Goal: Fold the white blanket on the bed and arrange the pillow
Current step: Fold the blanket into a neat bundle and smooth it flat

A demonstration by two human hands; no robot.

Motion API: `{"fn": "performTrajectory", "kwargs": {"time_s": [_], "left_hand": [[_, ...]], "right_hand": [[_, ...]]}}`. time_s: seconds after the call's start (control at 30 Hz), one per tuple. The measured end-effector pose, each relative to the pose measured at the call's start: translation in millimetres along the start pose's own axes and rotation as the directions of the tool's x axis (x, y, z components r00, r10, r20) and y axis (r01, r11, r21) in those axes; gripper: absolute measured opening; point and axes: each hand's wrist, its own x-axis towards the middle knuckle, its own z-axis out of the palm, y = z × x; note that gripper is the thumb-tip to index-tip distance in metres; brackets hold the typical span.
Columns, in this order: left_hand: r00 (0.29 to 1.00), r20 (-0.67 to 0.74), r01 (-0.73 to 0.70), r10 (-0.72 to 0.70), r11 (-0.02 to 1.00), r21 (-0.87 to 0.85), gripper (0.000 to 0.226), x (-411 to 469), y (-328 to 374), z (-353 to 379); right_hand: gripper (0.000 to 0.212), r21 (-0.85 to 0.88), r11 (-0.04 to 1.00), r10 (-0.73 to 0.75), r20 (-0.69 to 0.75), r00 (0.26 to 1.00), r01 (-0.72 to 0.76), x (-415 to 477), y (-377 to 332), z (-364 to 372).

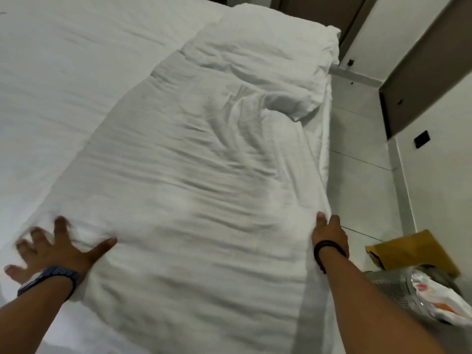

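Nothing gripped: left hand (55,247) pressed flat, fingers splayed, on blanket (194,190); right hand (329,235) flat against its edge.

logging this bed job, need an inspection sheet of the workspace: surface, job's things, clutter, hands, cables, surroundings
surface: bed with a white sheet, bare on the left side
job's things: blanket folded into a long strip along the bed's right edge, wrinkled; pillow at its far end, partly on it
clutter: yellow envelope and a plastic bag on grey cloth, on the floor at right
hands: left hand flat and spread on the blanket's left edge; right hand at its right edge, fingers hidden
cables: nothing seen
surroundings: tiled floor, pale wall with a dark switch
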Motion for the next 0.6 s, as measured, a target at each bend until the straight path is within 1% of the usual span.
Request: {"fn": "performTrajectory", "kwargs": {"time_s": [0.07,0.13,0.2,0.33,0.37,0.4,0.43,0.47,0.5,0.53,0.57,0.6], "left_hand": [[1.000,0.005,0.000,0.000,1.000,-0.020,0.142,1.9,-1.6,0.2],[1.000,0.002,-0.017,0.017,1.000,-0.015,0.141,3.0,-3.8,-1.3],[1.000,0.012,-0.026,0.026,1.000,-0.001,0.142,2.4,-3.8,-5.7],[0.999,0.019,-0.044,0.043,0.997,0.060,0.147,-0.2,-1.2,-10.9],[0.999,0.021,-0.047,0.046,0.997,0.065,0.147,0.2,-0.2,-11.2],[0.998,0.020,-0.052,0.051,0.996,0.067,0.146,0.7,-0.1,-11.1],[0.998,0.015,-0.057,0.056,0.996,0.063,0.146,1.2,-0.7,-10.5],[0.998,0.012,-0.062,0.062,0.997,0.047,0.145,1.8,-1.5,-9.1],[0.998,0.013,-0.065,0.065,0.998,0.025,0.145,2.7,-2.8,-7.1],[0.998,0.016,-0.064,0.064,0.998,0.004,0.144,4.0,-4.0,-5.4],[0.998,0.019,-0.062,0.062,0.998,-0.006,0.142,4.8,-4.6,-4.5],[0.998,0.018,-0.062,0.062,0.998,0.001,0.141,5.8,-4.9,-4.5]], "right_hand": [[0.047,-0.059,0.997,-0.056,-0.221,0.974,0.044,-10.4,7.2,-1.5],[0.042,-0.056,0.997,-0.073,-0.407,0.910,0.055,-24.9,17.4,-4.8],[0.037,-0.030,0.996,-0.086,-0.502,0.860,0.083,-40.0,31.1,-5.3],[0.034,0.032,0.982,-0.134,-0.574,0.808,0.186,-49.4,48.2,-4.9],[0.036,0.054,0.976,-0.143,-0.572,0.808,0.211,-46.8,51.0,-4.8],[0.039,0.102,0.973,-0.124,-0.532,0.838,0.208,-43.4,56.7,-3.4],[0.044,0.161,0.973,-0.080,-0.434,0.897,0.164,-39.9,63.1,-2.5],[0.052,0.200,0.977,-0.018,-0.278,0.960,0.076,-37.8,69.8,-2.6],[0.063,0.222,0.974,0.062,-0.090,0.994,-0.040,-38.7,76.3,-4.0],[0.072,0.218,0.967,0.125,0.056,0.991,-0.134,-41.2,81.4,-5.9],[0.077,0.206,0.968,0.128,0.087,0.988,-0.144,-42.8,86.4,-8.5],[0.076,0.207,0.974,0.094,0.008,0.996,-0.094,-43.2,87.7,-13.2]]}}
